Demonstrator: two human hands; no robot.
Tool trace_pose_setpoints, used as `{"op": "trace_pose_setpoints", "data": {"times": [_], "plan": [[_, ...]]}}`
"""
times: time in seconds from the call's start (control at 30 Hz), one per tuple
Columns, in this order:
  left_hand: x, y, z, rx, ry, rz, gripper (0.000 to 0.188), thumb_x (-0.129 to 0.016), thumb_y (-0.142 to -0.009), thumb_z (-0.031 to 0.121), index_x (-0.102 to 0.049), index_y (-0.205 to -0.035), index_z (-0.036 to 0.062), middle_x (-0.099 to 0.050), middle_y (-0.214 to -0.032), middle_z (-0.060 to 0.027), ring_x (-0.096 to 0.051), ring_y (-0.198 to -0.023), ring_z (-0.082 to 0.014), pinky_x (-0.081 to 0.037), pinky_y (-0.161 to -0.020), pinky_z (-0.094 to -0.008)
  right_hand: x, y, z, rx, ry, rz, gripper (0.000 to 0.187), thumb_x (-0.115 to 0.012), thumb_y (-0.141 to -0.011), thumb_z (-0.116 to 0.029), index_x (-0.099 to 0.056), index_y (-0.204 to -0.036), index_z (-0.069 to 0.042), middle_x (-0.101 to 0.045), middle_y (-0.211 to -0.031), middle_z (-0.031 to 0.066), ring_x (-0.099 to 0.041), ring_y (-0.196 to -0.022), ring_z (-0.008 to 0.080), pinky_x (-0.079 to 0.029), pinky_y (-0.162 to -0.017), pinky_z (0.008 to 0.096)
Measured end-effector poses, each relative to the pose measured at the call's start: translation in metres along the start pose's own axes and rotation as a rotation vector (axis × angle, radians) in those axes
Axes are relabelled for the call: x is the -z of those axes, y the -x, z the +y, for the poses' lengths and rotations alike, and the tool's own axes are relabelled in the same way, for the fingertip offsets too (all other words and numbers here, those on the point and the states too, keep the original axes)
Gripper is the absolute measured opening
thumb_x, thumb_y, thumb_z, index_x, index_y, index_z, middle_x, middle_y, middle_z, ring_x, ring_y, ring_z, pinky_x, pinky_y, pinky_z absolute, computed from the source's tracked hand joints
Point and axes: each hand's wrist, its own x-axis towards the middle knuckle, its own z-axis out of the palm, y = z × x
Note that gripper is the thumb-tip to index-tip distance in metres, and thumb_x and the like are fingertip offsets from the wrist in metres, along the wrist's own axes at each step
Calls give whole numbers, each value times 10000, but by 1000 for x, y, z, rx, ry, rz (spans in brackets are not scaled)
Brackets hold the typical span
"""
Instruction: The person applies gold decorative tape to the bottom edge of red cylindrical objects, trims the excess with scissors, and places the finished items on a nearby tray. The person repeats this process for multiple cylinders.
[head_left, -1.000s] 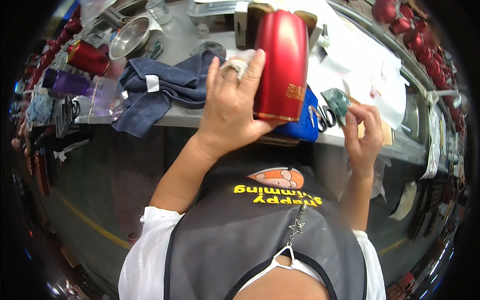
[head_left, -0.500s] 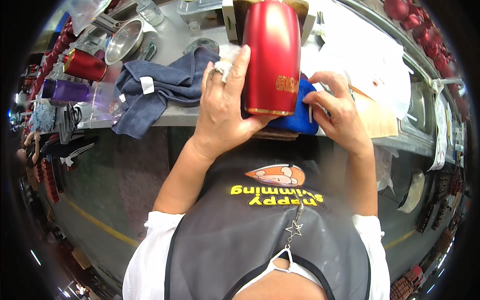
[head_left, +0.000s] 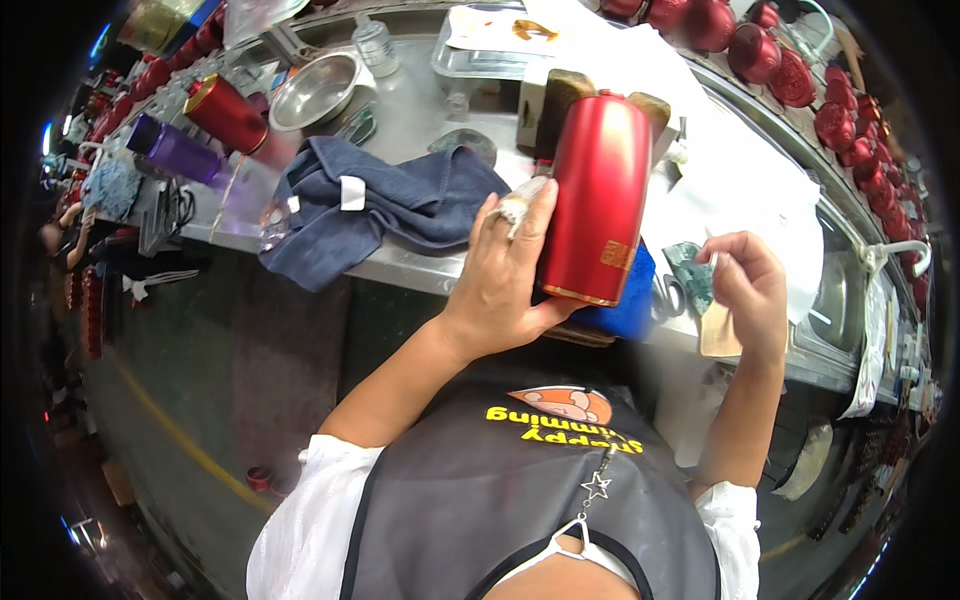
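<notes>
A glossy red bottle with a gold rim and a small gold printed patch lies tilted over a blue cloth at the bench's front edge. My left hand grips its left side, with the thumb under the near end. White material is wrapped round one of that hand's fingers. To the right of the bottle, my right hand is raised with its fingers curled together. A tiny white bit shows at its fingertips, too small to name. Brown padded blocks stand behind the bottle.
A dark blue towel hangs over the bench edge on the left. Beyond it are a metal bowl, another red bottle and a purple bottle. White sheeting covers the right side, beside a sink.
My right hand has moved away from the bottle to the right, its fingers curling in. The left hand still holds the bottle. The whole view has shifted, so the bench sits lower and further right.
</notes>
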Motion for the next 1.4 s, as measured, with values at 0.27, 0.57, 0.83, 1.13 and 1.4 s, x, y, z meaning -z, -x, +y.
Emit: {"op": "trace_pose_setpoints", "data": {"times": [0.27, 0.57, 0.83, 1.13, 1.4], "plan": [[-6, 4, -1, 40, 39, 1, 1099, -862, -767, 412, -273, -1575, -44, -470, -1476, -264, -476, -1350, -419, -265, -1177, -609, 109, -146, 40, 34, 809, 276, 195, -684, -946, -231, -684, -920, -38, -552, -706, -37, -442, -567, 54, -349, -489, 253], [-5, 7, -6, 26, 7, 43, 1017, -859, -758, 411, -375, -1555, 6, -529, -1349, -245, -513, -1272, -408, -278, -1161, -635, 143, -236, 95, 84, 1375, 236, 228, -674, -855, -196, -732, -883, 22, -733, -826, 188, -693, -724, 313, -540, -728, 405], [-3, 2, -4, -7, -57, 91, 994, -858, -752, 450, -426, -1524, -2, -553, -1265, -251, -530, -1234, -416, -294, -1144, -648, -19, -20, -22, 46, 229, -22, 129, -694, -958, -147, -671, -921, -26, -582, -789, -55, -463, -647, 24, -374, -577, 196], [2, -1, 5, 9, -101, 85, 946, -865, -745, 364, -447, -1501, -23, -570, -1335, -243, -544, -1270, -412, -333, -1140, -604, -107, 28, -21, 102, 67, -70, 91, -689, -933, -3, -627, -870, 20, -581, -723, -43, -488, -644, 13, -388, -562, 198], [6, 1, 2, 122, 417, 10, 937, -775, -858, 389, -323, -1520, -96, -422, -1476, -345, -412, -1371, -489, -306, -1181, -497, -106, 30, -22, 77, 228, -37, 91, -684, -908, 6, -621, -845, 19, -586, -699, -28, -488, -625, 19, -388, -552, 204]]}}
